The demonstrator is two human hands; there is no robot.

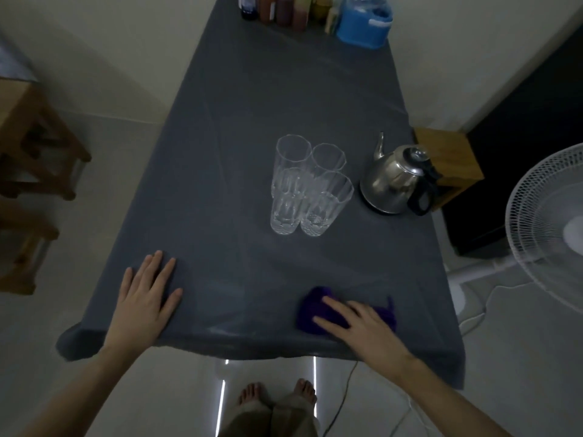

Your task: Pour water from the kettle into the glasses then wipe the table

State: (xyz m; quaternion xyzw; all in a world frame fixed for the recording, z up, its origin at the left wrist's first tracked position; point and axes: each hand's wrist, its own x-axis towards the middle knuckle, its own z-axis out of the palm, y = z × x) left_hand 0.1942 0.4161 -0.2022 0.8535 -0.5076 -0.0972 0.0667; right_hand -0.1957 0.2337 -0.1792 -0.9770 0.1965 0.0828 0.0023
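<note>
Both hands lie flat: right hand (359, 326) on purple cloth (318, 310), left hand (145, 294) apart.

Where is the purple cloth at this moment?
In the head view, the crumpled purple cloth lies near the table's front edge, right side, under the right hand, nearer than the steel kettle.

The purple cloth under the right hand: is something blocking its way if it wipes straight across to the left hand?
Nothing visible does. Between the purple cloth under the right hand and the left hand, the near table is bare. The glasses and kettle stand farther back.
</note>
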